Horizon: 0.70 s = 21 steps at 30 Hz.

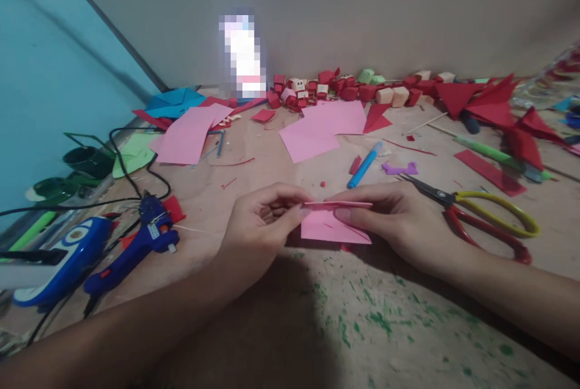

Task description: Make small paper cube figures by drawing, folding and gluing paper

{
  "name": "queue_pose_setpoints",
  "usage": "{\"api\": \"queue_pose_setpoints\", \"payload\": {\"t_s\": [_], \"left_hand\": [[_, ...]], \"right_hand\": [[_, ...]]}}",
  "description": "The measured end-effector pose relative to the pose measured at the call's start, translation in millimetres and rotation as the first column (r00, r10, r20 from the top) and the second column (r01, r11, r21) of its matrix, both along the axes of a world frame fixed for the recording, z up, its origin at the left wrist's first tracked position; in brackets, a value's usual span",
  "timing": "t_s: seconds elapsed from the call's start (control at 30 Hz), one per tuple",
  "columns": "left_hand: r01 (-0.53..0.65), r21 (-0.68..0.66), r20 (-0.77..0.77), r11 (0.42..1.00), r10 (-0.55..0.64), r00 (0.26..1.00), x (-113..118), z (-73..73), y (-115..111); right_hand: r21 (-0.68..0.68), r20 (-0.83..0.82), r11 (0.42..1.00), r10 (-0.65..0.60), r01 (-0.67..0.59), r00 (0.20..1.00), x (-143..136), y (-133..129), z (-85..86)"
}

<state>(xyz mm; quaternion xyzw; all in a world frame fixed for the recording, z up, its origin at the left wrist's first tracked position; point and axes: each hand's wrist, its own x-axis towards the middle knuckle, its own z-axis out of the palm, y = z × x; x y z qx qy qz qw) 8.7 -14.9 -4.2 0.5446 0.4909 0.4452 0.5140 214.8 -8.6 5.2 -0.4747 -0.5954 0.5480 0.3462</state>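
A small piece of pink paper (333, 227) with a fold along its top edge is held up between both hands. My left hand (267, 220) pinches its upper left corner between thumb and fingers. On the right side, my right hand (389, 214) grips the folded edge, thumb in front and fingers behind. Scissors (453, 199) with yellow and red handles lie just right of my right hand. Beyond the hands are a blue pen (365, 165) and a purple piece (399, 168).
A blue glue gun (147, 229) with a black cable lies at left. Larger pink sheets (188, 135), red scraps and several small folded paper blocks (348, 93) line the back. A lit, blurred screen (244, 54) leans against the wall. Green sticks (489, 153) lie at right.
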Motion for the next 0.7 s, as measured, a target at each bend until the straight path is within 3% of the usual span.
{"api": "queue_pose_setpoints", "payload": {"t_s": [0.23, 0.37, 0.47, 0.6, 0.7], "left_hand": [[0.076, -0.061, 0.051, 0.995, -0.073, 0.996, -4.6, 0.0, -3.2], [0.030, -0.038, 0.008, 0.999, -0.030, 1.000, 0.4, 1.7, -3.6], [-0.022, -0.011, 0.013, 1.000, 0.022, 1.000, 3.8, 2.2, -2.7], [-0.082, -0.016, 0.040, 0.997, 0.082, 0.996, 4.3, 3.4, -2.0], [-0.087, -0.034, 0.050, 0.996, 0.088, 0.995, 4.0, 4.6, -2.0]], "right_hand": [[0.088, 0.057, 0.996, 0.000, -0.005, 0.998, 0.8, -1.2, 1.3], [0.081, 0.085, 0.997, 0.007, -0.014, 0.996, 0.2, -2.8, 0.8], [0.033, 0.053, 0.999, 0.004, -0.006, 0.999, -1.9, -2.1, 0.6], [-0.106, -0.119, 0.991, 0.066, -0.079, 0.991, -4.1, -0.2, 1.8], [-0.119, -0.136, 0.990, 0.060, -0.077, 0.989, -3.1, -0.9, 2.7]]}}
